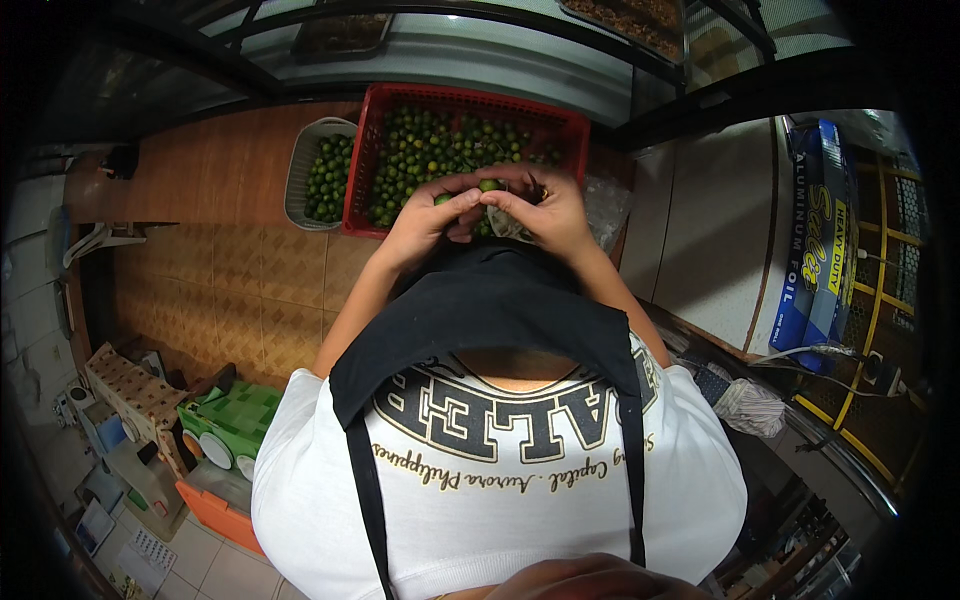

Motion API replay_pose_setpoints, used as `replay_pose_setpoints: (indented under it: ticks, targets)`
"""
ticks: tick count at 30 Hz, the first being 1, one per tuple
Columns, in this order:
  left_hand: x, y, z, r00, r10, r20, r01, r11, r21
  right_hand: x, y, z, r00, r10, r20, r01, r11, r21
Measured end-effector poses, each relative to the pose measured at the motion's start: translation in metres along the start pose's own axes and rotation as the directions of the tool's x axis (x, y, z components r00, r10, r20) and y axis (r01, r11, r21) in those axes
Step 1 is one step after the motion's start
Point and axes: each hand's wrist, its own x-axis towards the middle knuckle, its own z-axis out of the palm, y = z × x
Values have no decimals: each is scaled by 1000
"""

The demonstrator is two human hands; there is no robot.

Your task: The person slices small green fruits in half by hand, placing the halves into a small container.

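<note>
Small green citrus fruits [420, 142], a few of them yellowish, fill much of a red plastic basket [355, 161]. Over its near edge, my left hand [439, 210] and my right hand [546, 206] meet at the fingertips. One green citrus fruit [490, 185] is pinched between them, at both thumb tips. Another fruit [442, 199] shows within the curled fingers of my left hand. A small dark, thin object [535, 186] with a yellowish part lies at my right fingers; its kind is unclear. More green fruits sit in a pale plastic basket [294, 191] touching the red one's left side.
Both baskets stand on a brown wooden surface [217, 165]. A clear plastic bag [606, 206] lies right of the red basket. Further right are a white tiled counter [705, 225] and aluminum foil boxes [814, 247]. A dark-framed glass case [480, 52] with trays rises behind.
</note>
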Motion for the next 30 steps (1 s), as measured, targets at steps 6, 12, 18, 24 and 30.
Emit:
replay_pose_setpoints:
  ticks: [6, 12, 18, 24, 30]
  targets:
    - [-1, 4, 3, 998, 41, -46, -41, 999, -4, 3, -8, -5, 999, 15, 46, -6, 983, -185]
    - [-1, 6, 1, 995, 84, -47, -86, 996, -40, 2, -21, -7, 997, -63, 47, 74, 958, -277]
    - [-2, 6, -2, 978, 198, -64, -184, 967, 175, -2, -31, -9, 990, -74, 122, 123, 877, -465]
    - [-8, 21, 6, 934, 352, -66, -256, 783, 567, -2, -31, -9, 965, -230, 128, 262, 794, -549]
    - [-10, 22, 6, 921, 387, -47, -274, 728, 628, -1, -36, -8, 955, -261, 144, 295, 769, -567]
